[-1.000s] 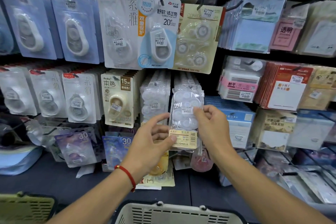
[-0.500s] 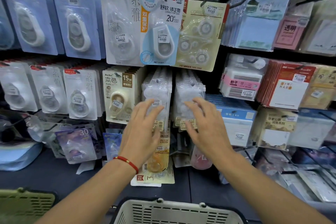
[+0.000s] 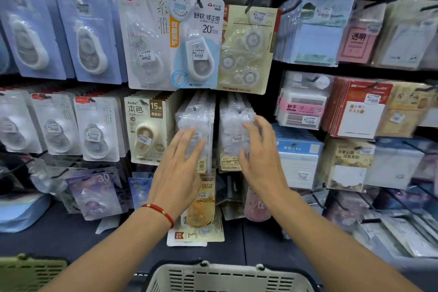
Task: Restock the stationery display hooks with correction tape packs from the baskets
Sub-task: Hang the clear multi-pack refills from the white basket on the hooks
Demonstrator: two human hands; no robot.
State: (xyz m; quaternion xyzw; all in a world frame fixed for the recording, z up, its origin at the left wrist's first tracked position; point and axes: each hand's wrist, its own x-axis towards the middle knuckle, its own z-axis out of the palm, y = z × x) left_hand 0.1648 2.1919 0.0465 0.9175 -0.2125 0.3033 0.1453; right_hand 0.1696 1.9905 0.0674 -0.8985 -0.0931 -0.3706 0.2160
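Left hand: the left hand is released, fingers straight and spread, palm toward the display, fingertips laid on the front of the left stack of clear correction tape packs.
Right hand: the right hand is likewise released, fingers straight, resting against the right stack of clear correction tape packs; nothing is grasped.
Task packs: both clear stacks hang side by side on hooks, one directly under each hand's fingertips, with a narrow dark gap between them.
Wrist: a red cord bracelet circles the left wrist.
Left of the left hand: a beige 15M correction tape card hangs just beside the fingers.
Above the hands: a blue 20 m correction tape card hangs on the upper row.
Below the hands: a grey slotted basket sits between the forearms; a green basket lies well off to the left.
Right of the right hand: sticky note pads hang nearby.
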